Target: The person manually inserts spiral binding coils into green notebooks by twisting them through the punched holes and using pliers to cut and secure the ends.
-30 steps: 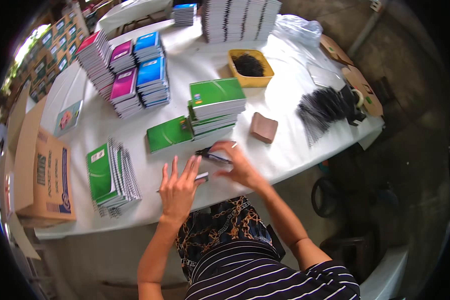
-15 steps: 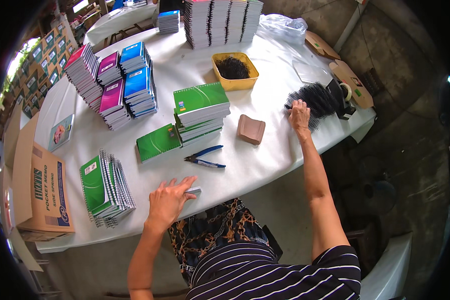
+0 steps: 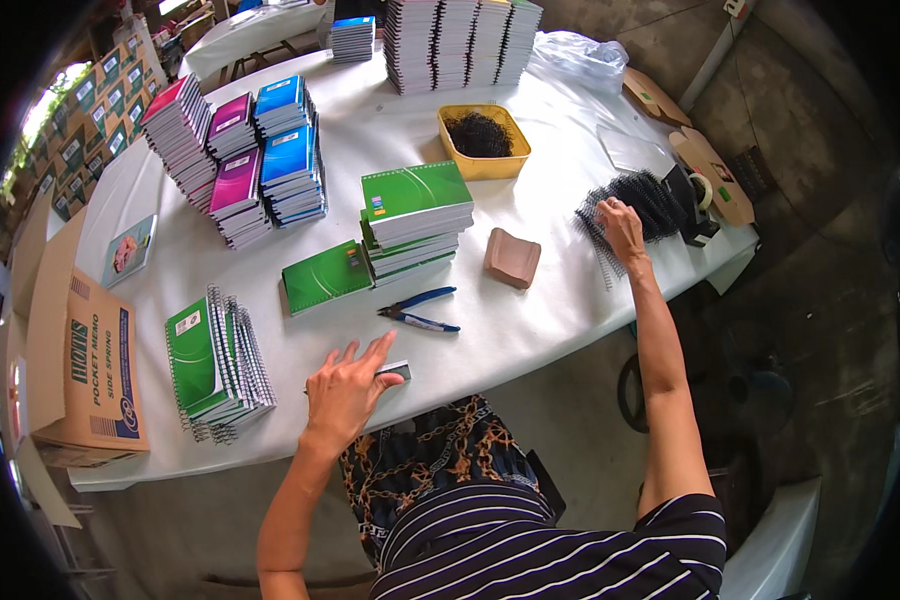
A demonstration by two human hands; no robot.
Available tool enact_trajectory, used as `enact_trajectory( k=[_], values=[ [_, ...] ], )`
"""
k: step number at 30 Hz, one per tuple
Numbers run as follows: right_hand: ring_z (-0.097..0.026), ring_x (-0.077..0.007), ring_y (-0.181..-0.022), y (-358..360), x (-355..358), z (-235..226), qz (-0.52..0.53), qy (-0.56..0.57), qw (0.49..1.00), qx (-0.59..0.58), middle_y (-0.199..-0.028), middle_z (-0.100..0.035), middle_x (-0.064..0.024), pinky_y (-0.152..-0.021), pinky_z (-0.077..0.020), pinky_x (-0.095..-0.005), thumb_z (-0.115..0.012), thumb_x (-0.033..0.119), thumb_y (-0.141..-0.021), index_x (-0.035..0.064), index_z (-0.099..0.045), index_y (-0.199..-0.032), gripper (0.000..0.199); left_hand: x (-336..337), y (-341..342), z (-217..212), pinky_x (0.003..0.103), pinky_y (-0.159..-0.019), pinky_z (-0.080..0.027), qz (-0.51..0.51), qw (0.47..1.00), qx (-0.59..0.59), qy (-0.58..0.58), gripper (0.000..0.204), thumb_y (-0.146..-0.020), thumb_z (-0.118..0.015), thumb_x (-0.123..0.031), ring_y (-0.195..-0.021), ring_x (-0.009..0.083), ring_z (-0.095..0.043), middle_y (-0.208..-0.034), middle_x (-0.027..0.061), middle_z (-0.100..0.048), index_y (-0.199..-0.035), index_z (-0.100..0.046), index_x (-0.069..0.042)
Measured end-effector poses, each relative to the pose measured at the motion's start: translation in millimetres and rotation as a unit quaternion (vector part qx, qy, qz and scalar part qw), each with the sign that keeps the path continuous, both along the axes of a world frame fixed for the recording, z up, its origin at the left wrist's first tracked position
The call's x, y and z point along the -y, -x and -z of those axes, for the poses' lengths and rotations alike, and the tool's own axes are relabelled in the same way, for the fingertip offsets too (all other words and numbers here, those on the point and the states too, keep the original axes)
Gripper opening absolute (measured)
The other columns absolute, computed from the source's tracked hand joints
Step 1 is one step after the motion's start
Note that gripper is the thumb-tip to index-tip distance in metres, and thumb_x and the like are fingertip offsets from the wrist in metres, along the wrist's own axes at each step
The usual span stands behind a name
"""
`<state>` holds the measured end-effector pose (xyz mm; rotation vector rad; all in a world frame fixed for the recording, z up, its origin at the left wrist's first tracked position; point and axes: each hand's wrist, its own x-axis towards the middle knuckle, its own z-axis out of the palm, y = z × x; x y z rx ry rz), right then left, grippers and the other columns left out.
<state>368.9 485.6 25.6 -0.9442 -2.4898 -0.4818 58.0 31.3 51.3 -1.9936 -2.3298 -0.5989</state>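
Rightward, the right hand (image 3: 620,222) pinches black spiral coils (image 3: 642,195) — left hand (image 3: 345,385), grip spread, presses a small notebook (image 3: 394,371).

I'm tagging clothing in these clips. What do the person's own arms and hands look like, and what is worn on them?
Both forearms are bare, with no gloves, watch or rings that I can make out on the left hand or the right hand. A short sleeve of a dark top with thin white stripes covers the right upper arm. The left shoulder is out of view.

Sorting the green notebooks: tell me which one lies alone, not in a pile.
The flat green notebook left of the tall green stack; the others sit piled.
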Motion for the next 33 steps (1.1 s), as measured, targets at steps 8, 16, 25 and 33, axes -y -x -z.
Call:
enact_trajectory(
  k=[8,16,25,33],
  values=[
    [-0.059,-0.0281,-0.090,75.2,94.4,-61.0,-0.160,-0.039,0.983,-0.083,-0.091,-0.058,-0.0116,-0.083,-0.0460,-0.0390,-0.063,-0.004,-0.079,0.0055,-0.069,-0.098,0.022,1.7,0.6,-1.0,0.047,-0.098,-0.048,-0.017,1.000,-0.013,-0.018,0.055,-0.089,-0.060,-0.045,-0.111,0.0330,-0.063,-0.117,0.0086,-0.068,-0.137,-0.054,-0.021],
    [-0.064,-0.0191,-0.078,152.6,294.7,-41.0,-0.313,0.530,0.775,-0.147,-0.089,-0.065,-0.0093,-0.071,-0.0527,-0.0311,-0.068,-0.006,-0.083,0.0025,-0.070,-0.101,0.020,-1.5,-0.5,1.5,0.056,-0.106,-0.038,-0.018,0.998,-0.055,-0.009,0.055,-0.089,-0.060,-0.045,-0.118,0.0312,-0.059,-0.127,0.0006,-0.065,-0.140,-0.052,-0.025],
    [-0.062,-0.0170,-0.073,159.3,275.9,-25.4,-0.388,0.512,0.758,-0.114,-0.087,-0.065,-0.0098,-0.063,-0.0489,-0.0333,-0.067,0.000,-0.086,0.0037,-0.068,-0.103,0.017,-3.9,1.6,7.9,0.055,-0.102,-0.042,-0.019,0.999,-0.036,-0.036,0.055,-0.088,-0.060,-0.047,-0.111,0.0319,-0.063,-0.122,0.0029,-0.067,-0.137,-0.055,-0.023],
    [-0.061,-0.0275,-0.079,159.3,280.9,-41.5,-0.348,0.515,0.782,-0.046,-0.087,-0.061,-0.0107,-0.070,-0.0481,-0.0390,-0.069,0.008,-0.087,0.0022,-0.058,-0.099,0.017,-5.9,4.2,4.2,0.052,-0.101,-0.044,-0.016,0.999,-0.034,-0.023,0.054,-0.088,-0.062,-0.044,-0.111,0.0310,-0.063,-0.124,0.0022,-0.066,-0.138,-0.054,-0.024]
  ],
)
